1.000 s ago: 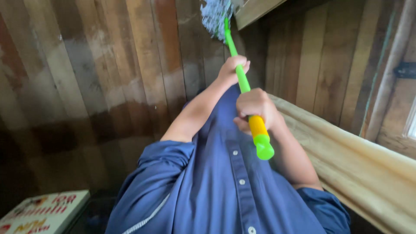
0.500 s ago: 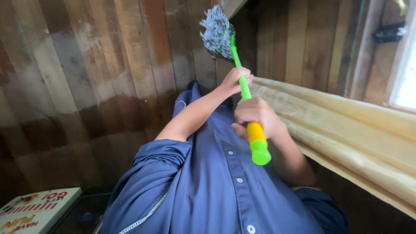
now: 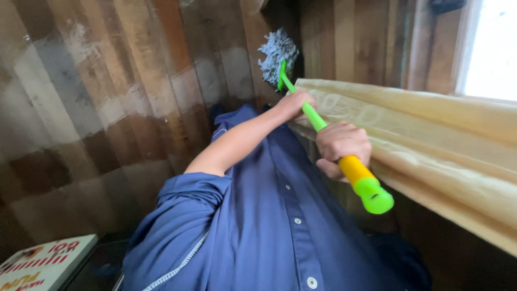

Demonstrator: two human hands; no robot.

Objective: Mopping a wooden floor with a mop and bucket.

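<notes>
Down and rightward swings the mop [image 3: 323, 126] since a moment ago — its shaggy grey-white head [image 3: 278, 53] sat higher up the plank wall [image 3: 107, 97] then, and now it hangs just beside the near end of the pale folded cloth [image 3: 431, 140], close by the dark corner. The handle has tilted flatter too, its orange-and-green butt end [image 3: 366, 186] pushed out further to the right.

Trouble could come from that cloth — the green shaft lies right along its top edge, and a hard sweep looks likely to snag a fold and drag it off whatever carries it. The head is also working tight against the corner planks, so a jab there might catch on rough wood and jolt the grip.

Now the hands. The left hand [image 3: 295, 102] is up the shaft, fingers curled round the green part, arm stretched out over the blue shirt [image 3: 258, 226]. The right hand [image 3: 343, 146] is clamped in a full fist lower down, just above the orange section, knuckles resting near or against the cloth — I cannot tell which. Neither hand has any slack in it; both are wrapped tight.

A bright window [image 3: 493, 48] glares at upper right, and a printed box [image 3: 46, 264] sits at bottom left.
</notes>
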